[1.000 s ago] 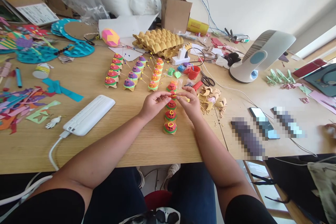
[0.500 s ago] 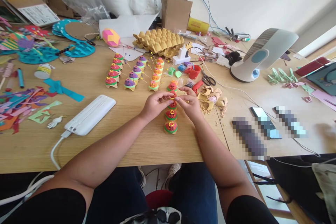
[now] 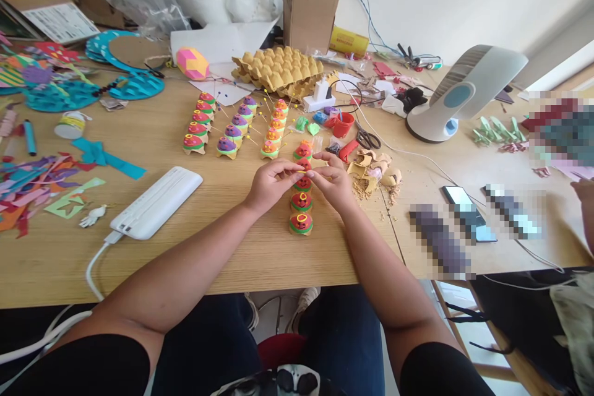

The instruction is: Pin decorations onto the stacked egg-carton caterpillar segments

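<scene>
My left hand [image 3: 273, 185] and my right hand [image 3: 334, 185] meet above a row of egg-carton cups [image 3: 301, 224] covered in red and green clay, with small dark faces. Between the pinched fingertips of both hands runs a thin yellow strip [image 3: 302, 172], probably clay. The two cups nearest me each carry a yellow ring on top. The farthest cup has an orange piece on it, and my fingers partly cover the middle cups. Farther back stand similar rows: a red one [image 3: 195, 142], a purple one [image 3: 227, 146] and an orange one [image 3: 270, 147], pins sticking out around them.
Left of my arms lies a white power bank [image 3: 158, 201] with its cable. Behind are yellow egg trays [image 3: 278, 68]. Scissors [image 3: 368, 138], a red cup [image 3: 343, 125] and torn carton scraps [image 3: 371, 167] lie rightward, near a white fan [image 3: 468, 96]. Another person's hand [image 3: 585, 204] shows at the right edge.
The view has shifted slightly. My hands stay over the row, still pinching the yellow strip, with the fingertips a little changed. Another person's hand has come in at the right edge.
</scene>
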Demonstrator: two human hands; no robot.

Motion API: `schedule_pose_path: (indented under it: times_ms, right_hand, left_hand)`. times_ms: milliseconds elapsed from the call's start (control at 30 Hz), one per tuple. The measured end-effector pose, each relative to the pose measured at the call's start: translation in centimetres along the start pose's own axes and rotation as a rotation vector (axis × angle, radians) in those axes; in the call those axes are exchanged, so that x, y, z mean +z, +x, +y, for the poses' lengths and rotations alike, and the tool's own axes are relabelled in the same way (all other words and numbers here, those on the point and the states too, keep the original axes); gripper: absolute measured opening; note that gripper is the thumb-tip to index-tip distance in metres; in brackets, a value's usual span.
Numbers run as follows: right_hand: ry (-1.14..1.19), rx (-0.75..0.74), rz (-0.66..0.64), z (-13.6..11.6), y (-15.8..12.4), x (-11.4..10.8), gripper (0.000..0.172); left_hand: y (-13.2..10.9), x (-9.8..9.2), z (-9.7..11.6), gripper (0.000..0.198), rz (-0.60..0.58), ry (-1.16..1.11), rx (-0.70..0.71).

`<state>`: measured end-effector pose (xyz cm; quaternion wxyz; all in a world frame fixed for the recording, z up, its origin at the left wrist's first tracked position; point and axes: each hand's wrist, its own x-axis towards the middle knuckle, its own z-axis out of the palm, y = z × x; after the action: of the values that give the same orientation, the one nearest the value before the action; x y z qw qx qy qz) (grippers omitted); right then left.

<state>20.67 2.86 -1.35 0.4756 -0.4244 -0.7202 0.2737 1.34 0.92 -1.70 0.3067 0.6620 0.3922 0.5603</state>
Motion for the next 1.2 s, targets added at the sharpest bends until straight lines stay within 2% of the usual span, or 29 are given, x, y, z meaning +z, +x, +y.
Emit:
schedule_pose_path:
  times_ms: [167,233,500,733,900,1200]
  right_hand:
    - [0.016,0.033,-0.006,-0.59,-0.02,-0.41,0.054]
    - [0.033,0.054,-0.002,-0.84,-0.05,-0.60,0.056]
    - [0.066,0.028,0.005,-0.56,-0.04,-0.31,0.034]
    - [0.034,0.018,-0.001,-0.78,-0.09,-0.32,0.034]
    - [-0.047,-0.053,-0.048,-0.84,-0.20,-0.10,0.029]
    - [-0.038,-0.049,0.017,-0.27,-0.04,-0.09,0.023]
  left_hand:
    - [0.01,-0.07,-0.04,0.022,0.045,0.003,-0.022]
    - [0.00,-0.09,-0.03,0.021,0.058,0.009,-0.035]
    - [-0.08,0.00,-0.02,0.024,0.054,-0.003,-0.072]
    - [-0.18,-0.03,-0.06,0.027,0.047,-0.002,-0.110]
    - [-0.21,-0.01,-0.06,0.026,0.033,-0.012,-0.095]
    - [-0.23,0.09,-0.05,0.032,-0.015,-0.106,-0.178]
